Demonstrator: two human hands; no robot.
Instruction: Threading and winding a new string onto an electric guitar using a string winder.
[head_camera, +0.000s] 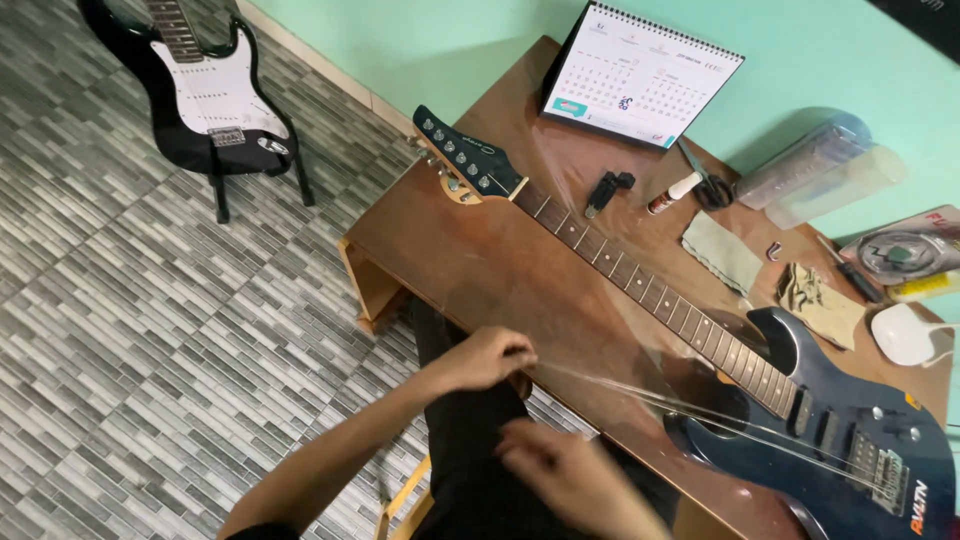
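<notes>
Strings (700, 410) trail off our blue guitar (850, 450), laid flat on the table (480, 260); left hand (490, 358) fingers pinch them taut, right hand (560, 465) blurred, its grip unclear, likely loose

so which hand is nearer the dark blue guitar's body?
Right. The right hand is low at the table edge, just left of the blue guitar body; the left hand pinches the loose strings farther left.

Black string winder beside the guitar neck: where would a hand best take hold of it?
Probably by the long handle of the black string winder, coming from above. It lies flat on the table, apart from the guitar neck and the small white bottle, so both its sides are free.
</notes>
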